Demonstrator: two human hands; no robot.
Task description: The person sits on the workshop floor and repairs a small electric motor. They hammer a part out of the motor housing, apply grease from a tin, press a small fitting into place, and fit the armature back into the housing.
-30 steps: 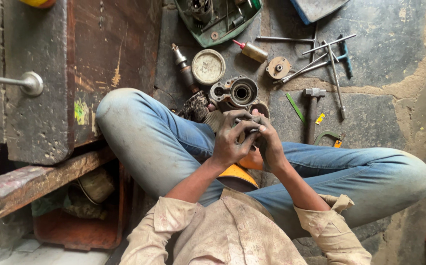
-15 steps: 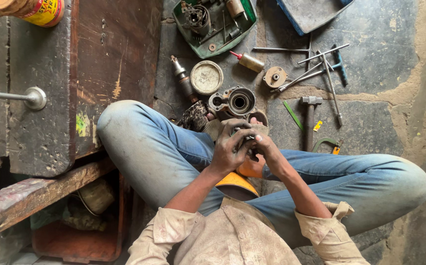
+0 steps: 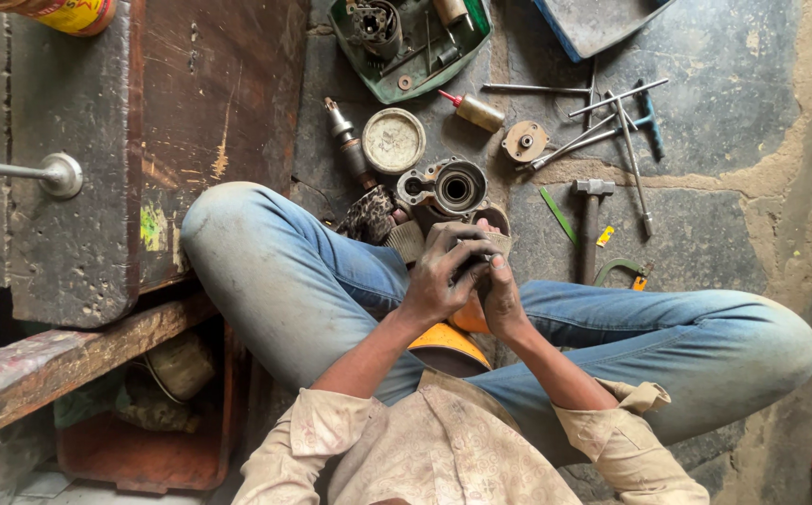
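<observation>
Dark metal part (image 3: 474, 265), small and greasy, sits clasped between both my hands just above my crossed legs. My left hand (image 3: 443, 276) wraps over it from the left with fingers curled tight, and my right hand (image 3: 500, 297) closes on it from the right, thumb up against it; most of the part is hidden under my fingers. Beneath my hands an orange object (image 3: 451, 335) lies in my lap.

Just past my hands on the stone floor (image 3: 733, 187) stands a round metal housing (image 3: 445, 187) with a dark bore. Beside it, to the left, lie a tan round lid (image 3: 393, 140) and a slim shaft piece (image 3: 348, 143). To the right lie a hammer (image 3: 590, 215) and a green strip (image 3: 558, 215). Farther out are a small oil bottle with a red tip (image 3: 473, 110), a round disc (image 3: 525, 141) and several long metal rods (image 3: 602, 122). At the floor's far edge sits a green tray (image 3: 415, 84) holding parts. A dark wooden bench (image 3: 200, 131) runs along my left.
</observation>
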